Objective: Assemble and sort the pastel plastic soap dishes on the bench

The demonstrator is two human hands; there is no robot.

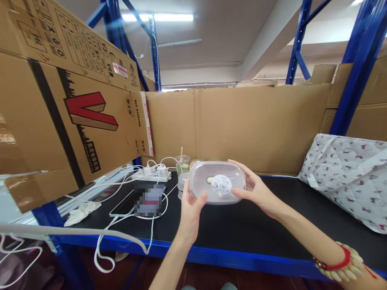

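Observation:
A translucent oval plastic container [199, 185] with a round printed label [221, 185] is held up above the black shelf. My left hand [192, 211] grips its left end, with the thumb on the near face. Around its right end is my right hand [256, 191], its thumb lying beside the label. Fingers of both hands are partly hidden behind the container. Just behind its left side stand a clear cup with a straw [183, 162] and other clear containers, partly covered.
Two phones [123, 203] [150, 201] and white cables lie on the black shelf [242, 229] at left, before a power strip [165, 175]. A crumpled tissue [82, 212] is farther left. A patterned bag [347, 177] rests at right. Cardboard [256, 129] and blue posts [353, 84] enclose the shelf.

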